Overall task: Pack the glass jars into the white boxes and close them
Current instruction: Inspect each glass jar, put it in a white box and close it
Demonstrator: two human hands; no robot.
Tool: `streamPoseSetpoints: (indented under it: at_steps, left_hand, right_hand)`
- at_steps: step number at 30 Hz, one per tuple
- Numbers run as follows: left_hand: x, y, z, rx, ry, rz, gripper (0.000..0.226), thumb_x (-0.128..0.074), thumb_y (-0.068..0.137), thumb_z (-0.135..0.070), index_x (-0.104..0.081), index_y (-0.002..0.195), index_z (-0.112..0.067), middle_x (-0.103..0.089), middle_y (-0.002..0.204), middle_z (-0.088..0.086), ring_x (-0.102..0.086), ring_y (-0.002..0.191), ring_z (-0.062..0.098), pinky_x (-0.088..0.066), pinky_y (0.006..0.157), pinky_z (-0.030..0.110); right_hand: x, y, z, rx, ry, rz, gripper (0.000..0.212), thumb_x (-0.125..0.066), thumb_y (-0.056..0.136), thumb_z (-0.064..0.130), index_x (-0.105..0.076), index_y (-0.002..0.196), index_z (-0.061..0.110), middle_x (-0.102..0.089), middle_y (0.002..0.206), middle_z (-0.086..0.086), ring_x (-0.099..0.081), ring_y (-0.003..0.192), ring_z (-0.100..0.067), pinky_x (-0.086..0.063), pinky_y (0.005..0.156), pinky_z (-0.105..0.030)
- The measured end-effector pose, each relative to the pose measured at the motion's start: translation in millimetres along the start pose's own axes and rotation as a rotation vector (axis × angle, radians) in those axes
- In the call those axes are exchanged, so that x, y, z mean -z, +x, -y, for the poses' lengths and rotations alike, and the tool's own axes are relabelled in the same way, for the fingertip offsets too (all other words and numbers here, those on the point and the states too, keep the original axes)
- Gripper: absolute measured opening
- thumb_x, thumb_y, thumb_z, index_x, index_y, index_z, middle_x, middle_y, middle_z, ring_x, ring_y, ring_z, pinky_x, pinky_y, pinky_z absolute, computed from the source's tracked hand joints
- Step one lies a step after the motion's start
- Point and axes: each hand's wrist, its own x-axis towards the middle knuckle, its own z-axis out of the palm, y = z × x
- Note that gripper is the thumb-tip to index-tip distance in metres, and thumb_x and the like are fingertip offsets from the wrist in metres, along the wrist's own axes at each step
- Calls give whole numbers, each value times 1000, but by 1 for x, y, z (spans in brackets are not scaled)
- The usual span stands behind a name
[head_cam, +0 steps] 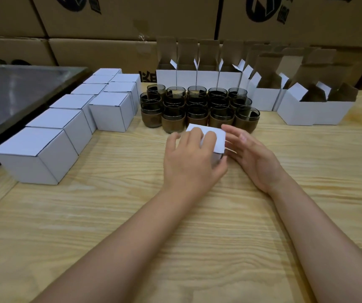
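My left hand (pixel 188 158) curls its fingers over the shut white box (pixel 217 138) at mid-bench. My right hand (pixel 253 154) lies beside it with straight fingers. Just behind crowd the glass jars (pixel 197 106), five across, roughly twenty. Nine closed boxes (pixel 70 119) line the left. The open boxes (pixel 263 97) at back right overlap too much to count. The wooden bench (pixel 197 237) is backed by brown cartons (pixel 110 20).
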Motion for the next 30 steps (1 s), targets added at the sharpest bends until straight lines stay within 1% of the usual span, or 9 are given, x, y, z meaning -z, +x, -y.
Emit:
streamPoseSetpoints:
  at_steps: [2, 5, 10, 13, 16, 21, 25, 28, 30]
  left_hand:
    - [11, -11, 17, -17, 39, -23, 32, -62, 72, -37, -61, 80, -6, -61, 80, 11, -61, 72, 29, -45, 77, 37]
    - [27, -24, 51, 57, 112, -40, 32, -53, 74, -37, -58, 79, -5, -63, 80, 11, -62, 71, 30, -36, 83, 37]
    - [43, -33, 107, 231, 194, 20, 45, -44, 79, -36, -62, 98, 1, -67, 91, 16, -65, 83, 35, -34, 86, 40]
    - [46, -35, 133, 269, 236, 36, 45, -45, 82, -33, -60, 101, 4, -65, 92, 21, -64, 86, 38, -46, 73, 46]
    - [41, -31, 147, 346, 212, 47, 38, -54, 88, -27, -58, 108, 4, -64, 104, 21, -61, 99, 38, -47, 61, 48]
    - [28, -15, 159, 481, 150, 94, 40, -55, 95, -25, -50, 124, 3, -53, 134, 15, -48, 128, 30, -47, 72, 54]
    - [18, -2, 169, 494, 164, 129, 40, -50, 97, -27, -48, 125, 3, -49, 138, 15, -43, 132, 29, -47, 73, 54]
    - [13, 1, 172, 492, 163, 124, 40, -52, 97, -25, -49, 125, 4, -48, 139, 17, -43, 133, 30, -47, 72, 55]
    - [11, 0, 173, 493, 170, 116, 41, -52, 97, -24, -49, 126, 4, -48, 140, 17, -42, 133, 31, -47, 72, 56]
  right_hand:
    - [1, 1, 0, -13, -1, -12, 47, -47, 82, 34, -58, 126, 21, -62, 131, -1, -54, 125, -19, -39, 106, -34]
    - [4, 1, -1, -11, -4, -16, 47, -47, 82, 33, -58, 125, 19, -63, 128, -3, -56, 122, -18, -41, 105, -34]
    - [4, 2, 0, -17, -1, -28, 47, -48, 81, 31, -59, 124, 15, -65, 125, -7, -57, 121, -20, -41, 105, -36]
    - [5, 2, -1, -15, 3, -39, 44, -53, 83, 26, -58, 124, 11, -65, 124, -11, -58, 120, -25, -42, 106, -39]
    - [6, 2, -2, -4, 30, -68, 41, -52, 83, 24, -59, 121, 9, -65, 120, -13, -61, 113, -28, -45, 103, -41]
    - [9, 5, -3, -12, 98, -117, 44, -50, 81, 27, -59, 120, 7, -66, 117, -15, -64, 106, -30, -51, 93, -37]
    - [10, 6, -4, -21, 134, -134, 36, -54, 83, 24, -62, 115, 8, -67, 113, -14, -66, 101, -28, -54, 88, -34]
    - [11, 8, -5, -36, 156, -212, 23, -47, 92, 15, -64, 104, 7, -70, 99, -12, -68, 94, -27, -57, 81, -31]
    - [10, 9, -5, -49, 171, -268, 22, -42, 96, 11, -64, 96, 6, -69, 88, -11, -69, 86, -25, -58, 77, -31]
